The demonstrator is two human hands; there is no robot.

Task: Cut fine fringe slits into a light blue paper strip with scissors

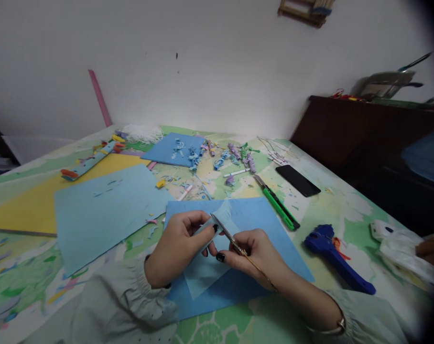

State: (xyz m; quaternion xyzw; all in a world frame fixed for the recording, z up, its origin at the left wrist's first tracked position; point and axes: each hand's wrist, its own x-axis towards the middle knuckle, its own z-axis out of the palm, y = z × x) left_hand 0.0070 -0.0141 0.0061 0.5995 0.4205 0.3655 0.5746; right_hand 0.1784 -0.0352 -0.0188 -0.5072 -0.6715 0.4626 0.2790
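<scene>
My left hand point(188, 243) pinches a piece of light blue foam sheet point(206, 277) between thumb and fingers. In my right hand point(256, 255) is a small pair of scissors point(226, 231), its thin blades pointing up and left onto the light blue piece, close to my left thumb. Thin cuts fringe the piece's upper tip. A gold-coloured cord or handle part trails over my right wrist. Beneath both hands lies a darker blue foam sheet point(281, 258). Part of the light blue piece is hidden behind my fingers.
Light blue point(105, 210) and yellow point(16, 210) sheets lie to the left. A green utility knife point(279, 208), black phone point(298, 180) and blue glue gun point(337, 258) lie to the right. Behind are several curled foam pieces point(222, 160) and white string point(141, 134). Scraps litter the tablecloth.
</scene>
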